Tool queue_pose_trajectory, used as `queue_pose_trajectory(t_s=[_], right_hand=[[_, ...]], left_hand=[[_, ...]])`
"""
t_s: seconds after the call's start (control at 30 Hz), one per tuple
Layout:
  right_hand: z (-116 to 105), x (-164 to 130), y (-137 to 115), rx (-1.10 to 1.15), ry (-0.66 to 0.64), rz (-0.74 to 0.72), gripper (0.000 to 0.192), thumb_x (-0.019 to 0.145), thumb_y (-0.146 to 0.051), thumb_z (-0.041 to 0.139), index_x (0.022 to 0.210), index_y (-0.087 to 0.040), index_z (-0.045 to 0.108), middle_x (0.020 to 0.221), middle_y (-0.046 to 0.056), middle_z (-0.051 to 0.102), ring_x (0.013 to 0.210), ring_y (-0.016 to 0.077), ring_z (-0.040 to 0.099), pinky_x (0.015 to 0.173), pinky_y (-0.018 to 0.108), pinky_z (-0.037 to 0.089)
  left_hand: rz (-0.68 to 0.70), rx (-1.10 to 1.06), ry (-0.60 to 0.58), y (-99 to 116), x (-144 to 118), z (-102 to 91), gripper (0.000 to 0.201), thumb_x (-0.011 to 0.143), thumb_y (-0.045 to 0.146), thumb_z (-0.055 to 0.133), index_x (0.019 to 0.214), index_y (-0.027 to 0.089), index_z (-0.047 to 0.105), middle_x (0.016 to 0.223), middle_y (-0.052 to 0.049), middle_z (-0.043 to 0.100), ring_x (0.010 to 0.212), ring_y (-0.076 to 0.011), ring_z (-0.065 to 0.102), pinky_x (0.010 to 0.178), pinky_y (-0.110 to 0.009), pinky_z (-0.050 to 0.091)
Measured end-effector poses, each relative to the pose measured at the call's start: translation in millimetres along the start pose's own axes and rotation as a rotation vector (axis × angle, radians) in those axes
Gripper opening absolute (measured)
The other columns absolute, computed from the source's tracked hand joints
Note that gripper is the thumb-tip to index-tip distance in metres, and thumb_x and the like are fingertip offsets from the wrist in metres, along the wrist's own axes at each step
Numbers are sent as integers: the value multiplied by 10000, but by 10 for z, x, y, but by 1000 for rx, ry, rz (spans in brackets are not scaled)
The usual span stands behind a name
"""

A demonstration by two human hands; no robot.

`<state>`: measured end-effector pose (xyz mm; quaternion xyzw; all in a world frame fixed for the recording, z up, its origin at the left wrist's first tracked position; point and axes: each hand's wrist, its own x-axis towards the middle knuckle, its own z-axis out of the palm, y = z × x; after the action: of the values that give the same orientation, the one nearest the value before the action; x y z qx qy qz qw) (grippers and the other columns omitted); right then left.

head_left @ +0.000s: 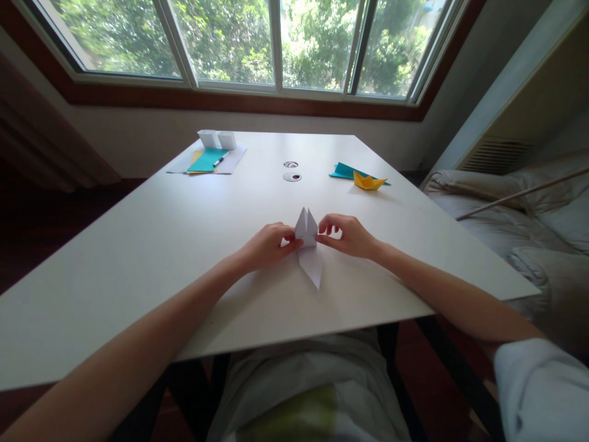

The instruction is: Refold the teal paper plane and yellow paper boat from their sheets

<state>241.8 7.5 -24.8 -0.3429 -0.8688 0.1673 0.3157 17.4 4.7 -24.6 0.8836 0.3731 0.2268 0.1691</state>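
Two hands on one piece of white folded paper [309, 245], dead centre of the white worktop [151, 245]. The left hand [267, 245] pinches the paper's left side at about nine o'clock, fingers curled in tight on the fold. The right hand [350, 236] comes in from three o'clock, fingertips bent and nipping the paper's right edge. The paper shows two raised points at its twelve o'clock end and one long point lying flat on the worktop toward six o'clock.

Counting around the worktop: at eleven o'clock from the hands, two small white paper boxes [217, 139] stand side by side, touching or nearly so. Just in front of them lies one teal sheet [207, 159] on a yellow sheet, both on a pale sheet, with one dark pen [221, 160] lying across the teal sheet's right edge. At twelve o'clock, two round discs [291, 171], one beyond the other, lie in the worktop; what they are I cannot tell. At one o'clock, one yellow paper boat [368, 182] rests against one teal folded piece [345, 170].

No writing or label can be read on anything here.
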Motion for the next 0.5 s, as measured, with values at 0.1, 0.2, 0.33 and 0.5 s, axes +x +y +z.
queue_pose_trajectory(t_s=[0.1,0.2,0.33,0.5], right_hand=[[13,8,-14,15,0,-9,128,781,-301,580,786,-178,542,720,4,598,643,104,551,573,219,430],[34,8,-4,49,8,26,184,762,-302,604,870,-188,508,715,-7,600,626,100,553,587,226,441],[48,6,10,67,11,58,287,751,-313,619,959,-207,453,736,-13,612,634,105,567,598,238,454],[45,15,2,120,-6,72,354,738,-316,634,1036,-204,481,837,13,636,642,101,577,601,240,471]], left_hand=[[7,-27,-21,15,0,-1,228,813,277,483,851,159,674,738,-27,632,675,-136,556,615,-232,431],[28,-39,-34,31,-2,-8,231,815,271,481,852,153,675,752,-39,641,694,-146,560,640,-248,440],[43,-25,-46,36,-6,-14,226,818,267,475,849,164,673,779,-45,652,716,-154,570,659,-263,448],[84,-15,-65,25,-3,-8,208,826,251,468,862,174,658,792,-40,651,751,-158,573,690,-267,448]])
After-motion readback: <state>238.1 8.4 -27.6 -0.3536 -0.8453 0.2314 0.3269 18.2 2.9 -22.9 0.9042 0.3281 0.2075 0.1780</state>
